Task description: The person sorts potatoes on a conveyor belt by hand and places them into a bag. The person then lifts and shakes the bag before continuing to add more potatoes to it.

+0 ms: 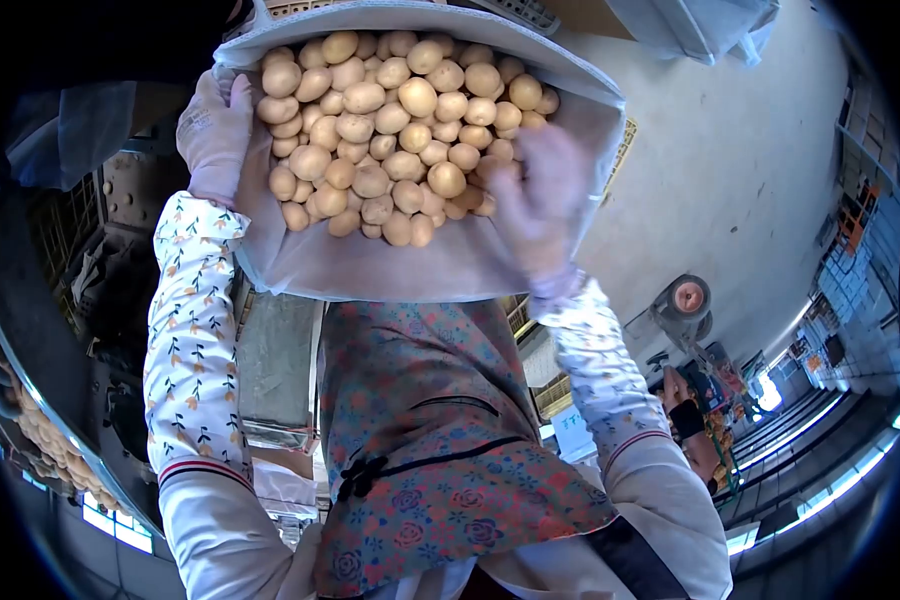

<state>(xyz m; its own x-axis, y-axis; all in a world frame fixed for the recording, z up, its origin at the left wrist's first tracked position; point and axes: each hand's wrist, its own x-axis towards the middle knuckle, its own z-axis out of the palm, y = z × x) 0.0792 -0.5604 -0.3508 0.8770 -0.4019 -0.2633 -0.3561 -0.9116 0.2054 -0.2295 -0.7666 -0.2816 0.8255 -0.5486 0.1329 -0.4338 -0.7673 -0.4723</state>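
Many round, pale brown potatoes (400,130) lie in a container lined with a translucent white bag (400,265). At the container's left rim, my left hand (215,135), in a pale glove, grips the edge of the liner with the thumb raised on the inner side. Over the right part of the potatoes is my right hand (540,195), also gloved and smeared by motion. Its fingers are too blurred to show whether anything is in them.
On the right, a wheel (689,297) of a cart stands on the pale floor (740,160). More potatoes (55,440) lie along a curved surface at the lower left. Plastic sheeting (690,25) hangs at the top right, and shelves stand at the far right.
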